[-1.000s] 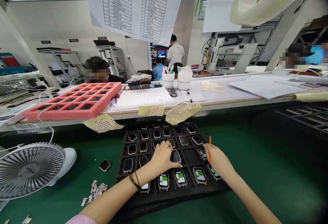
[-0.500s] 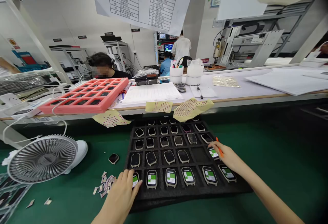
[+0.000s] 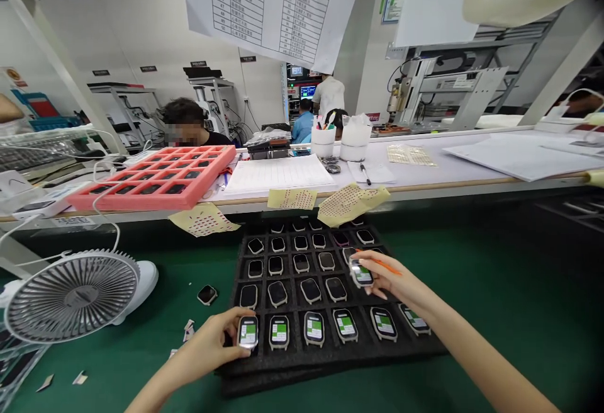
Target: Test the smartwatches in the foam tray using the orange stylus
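My left hand [image 3: 204, 344] grips a smartwatch [image 3: 248, 332] by its sides at the front left corner of a black foam tray [image 3: 330, 362]. My right hand [image 3: 384, 281] holds a second smartwatch [image 3: 361, 272] with a lit green-and-white screen over the tray's right side. An orange stick [image 3: 383, 265] also lies in those fingers. Several watches in the front row show the same green-and-white screen, such as one [image 3: 314, 328] just right of centre. The rows behind hold watches with dark screens, like one [image 3: 277, 293].
A loose watch [image 3: 206, 294] and paper scraps [image 3: 189, 330] lie on the green mat [image 3: 495, 287] beside a desk fan [image 3: 70, 296]. Perforated yellow sheets [image 3: 352, 204] hang off the bench edge. A pink tray [image 3: 151, 177] stands on the bench, and a seated co-worker [image 3: 186, 124] is behind it.
My left hand has closed on the front-left watch and holds it up. My right hand has moved left and farther over the tray, carrying a watch. The view has shifted slightly.
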Tool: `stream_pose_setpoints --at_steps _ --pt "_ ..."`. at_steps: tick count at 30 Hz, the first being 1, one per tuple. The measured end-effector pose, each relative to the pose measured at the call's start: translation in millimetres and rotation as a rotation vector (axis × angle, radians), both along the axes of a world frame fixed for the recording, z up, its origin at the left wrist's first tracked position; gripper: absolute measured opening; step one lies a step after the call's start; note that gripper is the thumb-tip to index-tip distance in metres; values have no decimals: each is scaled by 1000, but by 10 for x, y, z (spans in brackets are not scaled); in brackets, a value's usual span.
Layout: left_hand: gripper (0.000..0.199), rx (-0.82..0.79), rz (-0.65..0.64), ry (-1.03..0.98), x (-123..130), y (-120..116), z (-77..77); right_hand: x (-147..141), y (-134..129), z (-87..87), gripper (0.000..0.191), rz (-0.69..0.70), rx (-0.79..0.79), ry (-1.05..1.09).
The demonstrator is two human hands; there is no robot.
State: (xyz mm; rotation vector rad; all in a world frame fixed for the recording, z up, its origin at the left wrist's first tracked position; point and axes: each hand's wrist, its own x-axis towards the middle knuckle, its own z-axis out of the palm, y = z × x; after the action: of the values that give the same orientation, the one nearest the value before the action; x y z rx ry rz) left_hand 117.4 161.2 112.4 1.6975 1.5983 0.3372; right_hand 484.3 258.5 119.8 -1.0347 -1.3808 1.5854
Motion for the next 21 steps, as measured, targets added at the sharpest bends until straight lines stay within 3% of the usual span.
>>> stream_pose_setpoints --at_steps 4,8,12,16,21 --pt "49 101 35 -336 209 166 277 -322 41 141 38 207 62 111" --pt "52 199 58 -613 559 400 500 -564 110 254 38 277 138 165" --pt "49 203 69 -732 788 630 500 -685 170 277 35 209 181 153" --pt "46 200 52 -769 859 761 432 -693 215 228 35 105 194 80" --pt "43 206 104 -773 867 818 390 -655 215 236 37 172 186 79"
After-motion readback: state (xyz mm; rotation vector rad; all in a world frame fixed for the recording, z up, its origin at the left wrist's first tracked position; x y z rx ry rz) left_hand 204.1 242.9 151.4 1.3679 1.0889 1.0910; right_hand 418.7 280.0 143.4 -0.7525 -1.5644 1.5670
